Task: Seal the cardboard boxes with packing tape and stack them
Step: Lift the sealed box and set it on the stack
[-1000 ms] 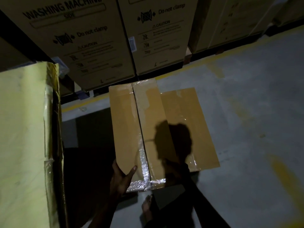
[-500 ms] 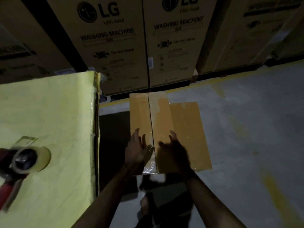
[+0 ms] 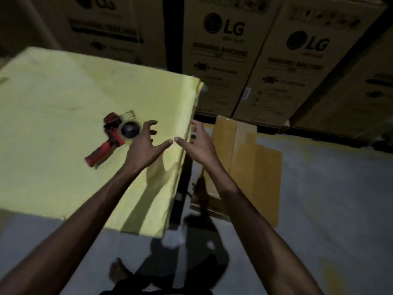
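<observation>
A red tape dispenser [image 3: 110,139] with a roll of clear tape lies on the yellow-covered surface [image 3: 63,99] at the left. My left hand [image 3: 143,143] hovers over that surface just right of the dispenser, fingers spread, holding nothing. My right hand [image 3: 198,141] is open in the air above the surface's right edge, fingers spread. A brown cardboard box [image 3: 251,167] sealed with tape along its centre seam sits on the floor to the right, behind my right forearm.
Tall washing machine cartons [image 3: 223,60] stand in a row at the back. Grey concrete floor [image 3: 329,199] stretches to the right. My bare foot [image 3: 119,271] shows at the bottom near the yellow surface's corner.
Both hands have left the sealed brown box and moved up and left toward the yellow surface. The view has swung left, bringing the tape dispenser into the middle.
</observation>
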A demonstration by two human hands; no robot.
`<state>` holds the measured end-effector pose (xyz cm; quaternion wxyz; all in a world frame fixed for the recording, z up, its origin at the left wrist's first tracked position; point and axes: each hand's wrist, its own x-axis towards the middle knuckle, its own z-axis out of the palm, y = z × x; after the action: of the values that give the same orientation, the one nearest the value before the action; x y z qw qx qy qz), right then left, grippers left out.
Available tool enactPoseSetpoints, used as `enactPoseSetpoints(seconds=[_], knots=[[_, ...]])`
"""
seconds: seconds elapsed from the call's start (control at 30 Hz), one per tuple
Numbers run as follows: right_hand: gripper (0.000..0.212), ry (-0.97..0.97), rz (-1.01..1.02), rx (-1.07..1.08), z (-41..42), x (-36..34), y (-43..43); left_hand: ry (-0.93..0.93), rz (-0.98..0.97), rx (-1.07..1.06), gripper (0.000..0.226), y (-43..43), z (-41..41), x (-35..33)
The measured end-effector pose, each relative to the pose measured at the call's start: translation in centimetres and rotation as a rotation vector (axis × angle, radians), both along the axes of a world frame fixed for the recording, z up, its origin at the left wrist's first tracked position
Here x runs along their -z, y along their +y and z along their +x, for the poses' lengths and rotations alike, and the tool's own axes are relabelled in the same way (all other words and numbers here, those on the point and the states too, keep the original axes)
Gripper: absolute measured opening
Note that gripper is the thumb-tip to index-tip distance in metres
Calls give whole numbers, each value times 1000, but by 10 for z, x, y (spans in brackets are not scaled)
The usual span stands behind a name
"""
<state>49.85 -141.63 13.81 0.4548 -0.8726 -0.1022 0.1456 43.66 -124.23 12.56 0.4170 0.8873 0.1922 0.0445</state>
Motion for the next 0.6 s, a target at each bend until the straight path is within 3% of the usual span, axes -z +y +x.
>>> enactPoseSetpoints(seconds=[0.2,0.37,0.6], knots=[[77,16,-57,-222,-68,21,185,52,-60,-185,84,178,-113,18],[79,61,-144,-422,-129,28,344,107,-100,-304,74,321,-193,37],[78,63,-209,-628,-184,28,521,144,-200,-482,67,467,-271,49]])
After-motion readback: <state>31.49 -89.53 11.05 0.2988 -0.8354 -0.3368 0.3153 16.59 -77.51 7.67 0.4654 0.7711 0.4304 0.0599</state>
